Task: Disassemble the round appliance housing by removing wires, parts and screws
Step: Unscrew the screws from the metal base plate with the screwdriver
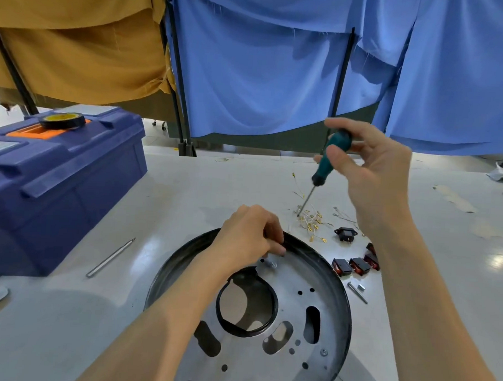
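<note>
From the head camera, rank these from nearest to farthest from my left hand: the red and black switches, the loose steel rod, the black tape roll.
From the left hand:
1. Red and black switches, to its right beside the housing.
2. Loose steel rod, to its left on the table.
3. Black tape roll, far left atop the blue toolbox.

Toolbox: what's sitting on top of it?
A black tape roll with a yellow core lies flat on the orange handle recess of the blue toolbox lid. The box is shut, so its contents cannot be seen.
</note>
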A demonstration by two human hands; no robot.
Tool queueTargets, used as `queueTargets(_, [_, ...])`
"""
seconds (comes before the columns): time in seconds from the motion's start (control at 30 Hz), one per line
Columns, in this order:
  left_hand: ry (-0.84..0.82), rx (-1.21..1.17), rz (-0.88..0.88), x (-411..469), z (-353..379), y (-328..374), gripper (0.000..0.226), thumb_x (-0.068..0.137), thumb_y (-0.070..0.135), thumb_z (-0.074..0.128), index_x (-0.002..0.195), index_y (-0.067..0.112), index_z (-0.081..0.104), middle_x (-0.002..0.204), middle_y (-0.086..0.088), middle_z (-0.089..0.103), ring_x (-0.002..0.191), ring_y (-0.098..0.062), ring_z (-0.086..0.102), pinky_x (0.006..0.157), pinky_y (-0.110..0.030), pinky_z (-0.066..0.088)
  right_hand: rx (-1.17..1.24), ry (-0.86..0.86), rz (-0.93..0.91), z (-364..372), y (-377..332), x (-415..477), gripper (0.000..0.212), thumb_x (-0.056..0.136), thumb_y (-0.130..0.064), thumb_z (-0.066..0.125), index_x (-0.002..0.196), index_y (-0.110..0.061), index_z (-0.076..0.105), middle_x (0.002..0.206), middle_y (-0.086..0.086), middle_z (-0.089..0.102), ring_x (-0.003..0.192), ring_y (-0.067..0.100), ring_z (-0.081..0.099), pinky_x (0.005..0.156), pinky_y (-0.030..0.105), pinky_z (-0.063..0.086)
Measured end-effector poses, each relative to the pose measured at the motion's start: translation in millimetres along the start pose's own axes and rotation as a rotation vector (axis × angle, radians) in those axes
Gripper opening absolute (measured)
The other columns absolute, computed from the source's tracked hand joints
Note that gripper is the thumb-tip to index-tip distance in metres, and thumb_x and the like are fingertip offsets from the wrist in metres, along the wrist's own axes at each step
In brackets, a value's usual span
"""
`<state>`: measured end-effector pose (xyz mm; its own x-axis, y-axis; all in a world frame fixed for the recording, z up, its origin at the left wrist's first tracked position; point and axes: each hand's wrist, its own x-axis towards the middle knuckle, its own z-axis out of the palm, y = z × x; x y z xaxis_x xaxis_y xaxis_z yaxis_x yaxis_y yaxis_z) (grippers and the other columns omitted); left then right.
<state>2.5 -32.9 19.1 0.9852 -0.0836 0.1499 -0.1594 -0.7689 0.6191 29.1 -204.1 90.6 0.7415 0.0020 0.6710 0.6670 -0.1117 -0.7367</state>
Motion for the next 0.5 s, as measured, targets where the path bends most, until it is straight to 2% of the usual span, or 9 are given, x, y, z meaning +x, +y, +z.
queueTargets(0.07, [-0.058, 0.094, 0.011, 0.1, 1.7, -0.1, 0.017, 0.071, 0.02, 0.083, 0.083, 0.026, 0.072, 0.067, 0.01, 0.065, 0.052, -0.006, 0.059, 0.067, -0.029, 0.054, 0.017, -0.01, -0.017, -7.7, 0.0, 2.2, 0.032, 0.088, 0.005, 0.06, 0.109, -0.018, 0.07, 0.099, 0.009, 0.058, 0.073, 0.004, 0.062, 0.069, 0.017, 0.054])
queueTargets(0.13, [-0.077, 0.189, 0.03, 0.7, 3.5, 0.5, 0.024, 0.073, 0.023, 0.08, 0.096, 0.023, 0.074, 0.081, 0.006, 0.068, 0.055, -0.003, 0.053, 0.065, -0.026, 0.047, -0.095, -0.095, -0.002, -12.7, 4.2, 3.0, 0.033, 0.091, 0.001, 0.056, 0.099, -0.026, 0.073, 0.097, 0.009, 0.058, 0.068, 0.011, 0.059, 0.058, 0.013, 0.048])
queueTargets(0.17, [-0.079, 0.239, 0.042, 0.8, 4.1, 1.1, 0.026, 0.075, 0.026, 0.079, 0.101, 0.023, 0.073, 0.088, 0.004, 0.069, 0.06, -0.006, 0.054, 0.064, -0.025, 0.042, -0.202, -0.173, 0.019, -13.5, 8.3, 2.5, 0.032, 0.092, -0.002, 0.056, 0.094, -0.027, 0.075, 0.096, 0.008, 0.061, 0.065, 0.014, 0.056, 0.054, 0.013, 0.044])
queueTargets(0.23, [-0.079, 0.33, 0.061, 1.1, 5.3, 3.0, 0.03, 0.08, 0.03, 0.074, 0.109, 0.024, 0.071, 0.1, 0.002, 0.067, 0.081, -0.016, 0.059, 0.064, -0.027, 0.035, -0.418, -0.408, 0.121, -10.7, 17.4, -0.1, 0.02, 0.089, -0.011, 0.063, 0.09, -0.026, 0.076, 0.093, 0.013, 0.066, 0.061, 0.02, 0.054, 0.053, 0.021, 0.044])
queueTargets(0.27, [-0.078, 0.363, 0.07, 1.3, 6.2, 3.9, 0.03, 0.082, 0.032, 0.072, 0.11, 0.024, 0.07, 0.103, 0.0, 0.065, 0.09, -0.02, 0.059, 0.065, -0.027, 0.033, -0.493, -0.545, 0.195, -7.5, 21.7, -2.7, 0.011, 0.086, -0.018, 0.069, 0.091, -0.024, 0.076, 0.091, 0.014, 0.068, 0.06, 0.018, 0.054, 0.055, 0.024, 0.047])
queueTargets(0.3, [-0.077, 0.384, 0.08, 1.7, 7.2, 4.5, 0.028, 0.084, 0.032, 0.07, 0.111, 0.023, 0.07, 0.105, -0.001, 0.064, 0.095, -0.023, 0.059, 0.066, -0.028, 0.032, -0.56, -0.67, 0.261, -3.6, 25.5, -6.0, 0.011, 0.082, -0.023, 0.074, 0.093, -0.023, 0.076, 0.089, 0.012, 0.068, 0.061, 0.014, 0.055, 0.056, 0.021, 0.047])
queueTargets(0.37, [-0.074, 0.417, 0.098, 2.1, 9.5, 5.6, 0.025, 0.087, 0.031, 0.066, 0.11, 0.023, 0.07, 0.106, -0.004, 0.062, 0.097, -0.027, 0.058, 0.067, -0.029, 0.034, -0.67, -0.829, 0.347, 5.4, 34.9, -11.3, 0.021, 0.08, -0.024, 0.077, 0.101, -0.02, 0.075, 0.092, 0.006, 0.068, 0.076, 0.012, 0.061, 0.07, 0.023, 0.051])
queueTargets(0.43, [-0.073, 0.455, 0.111, 2.1, 12.0, 6.2, 0.024, 0.09, 0.029, 0.063, 0.111, 0.021, 0.069, 0.107, -0.006, 0.062, 0.098, -0.029, 0.058, 0.069, -0.031, 0.038, -0.715, -0.877, 0.377, 12.2, 39.4, -13.5, 0.022, 0.083, -0.019, 0.073, 0.105, -0.017, 0.075, 0.1, 0.007, 0.069, 0.091, 0.02, 0.063, 0.083, 0.031, 0.052])
queueTargets(0.5, [-0.071, 0.513, 0.132, 2.2, 13.6, 6.3, 0.025, 0.093, 0.028, 0.059, 0.113, 0.017, 0.066, 0.109, -0.006, 0.061, 0.1, -0.03, 0.058, 0.072, -0.032, 0.041, -0.714, -0.891, 0.385, 14.4, 42.2, -14.3, 0.018, 0.086, -0.016, 0.069, 0.103, -0.017, 0.075, 0.102, 0.005, 0.069, 0.092, 0.019, 0.061, 0.083, 0.031, 0.051])
